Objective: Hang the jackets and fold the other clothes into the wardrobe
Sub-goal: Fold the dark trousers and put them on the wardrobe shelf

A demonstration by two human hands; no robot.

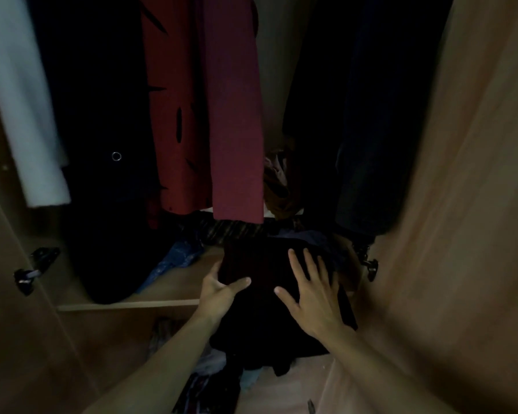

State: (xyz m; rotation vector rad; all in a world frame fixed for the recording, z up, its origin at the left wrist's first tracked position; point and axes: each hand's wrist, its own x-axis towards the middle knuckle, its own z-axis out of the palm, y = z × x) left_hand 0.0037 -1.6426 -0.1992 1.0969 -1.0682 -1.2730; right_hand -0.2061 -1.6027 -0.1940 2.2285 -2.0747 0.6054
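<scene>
A dark folded garment (263, 273), near black with a faint maroon cast, is noted as a rough rectangle. Its far part is laid on the wardrobe shelf (174, 282), right of centre, and its near part is seen past the shelf's front edge. Its left edge is gripped by the left hand (219, 289), thumb on top, fingers hidden beneath. The right hand (311, 291) is pressed flat on top, fingers spread wide. A red jacket (210, 115) is hung just above and behind. Crumpled blue denim (174, 258) is recorded on the shelf to the left.
</scene>
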